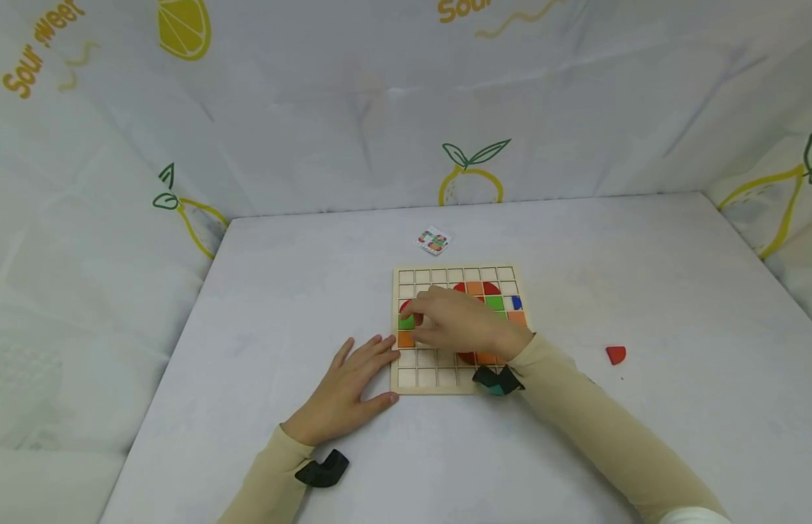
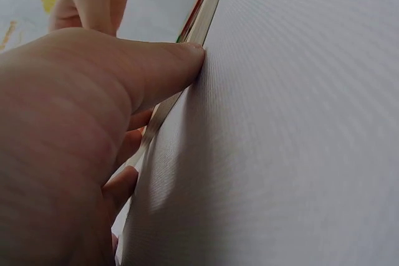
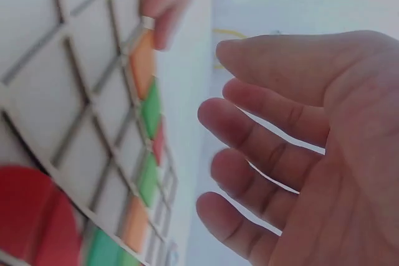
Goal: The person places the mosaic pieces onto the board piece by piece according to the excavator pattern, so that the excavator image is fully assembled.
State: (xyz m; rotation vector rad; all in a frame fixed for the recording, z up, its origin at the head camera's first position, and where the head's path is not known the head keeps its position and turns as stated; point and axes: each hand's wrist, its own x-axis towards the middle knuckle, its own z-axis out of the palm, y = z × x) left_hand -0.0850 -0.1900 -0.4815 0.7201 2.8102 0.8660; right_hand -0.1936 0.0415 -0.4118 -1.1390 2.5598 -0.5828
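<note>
A wooden grid board (image 1: 426, 377) lies on the white table, with red, green, orange and blue tiles in some cells. My right hand (image 1: 424, 320) hovers low over its left columns, fingertips by a green tile (image 1: 406, 322) and an orange tile (image 1: 406, 339). In the right wrist view the hand (image 3: 262, 135) is spread with relaxed fingers and holds nothing above the board (image 3: 62, 91). My left hand (image 1: 369, 375) lies flat on the table. Its fingertips and thumb (image 2: 187, 60) rest against the board's left edge (image 2: 202, 20).
A loose red piece (image 1: 616, 354) lies on the table to the right of the board. A small pattern card (image 1: 434, 239) sits behind the board. White cloth walls with lemon prints enclose the table on three sides.
</note>
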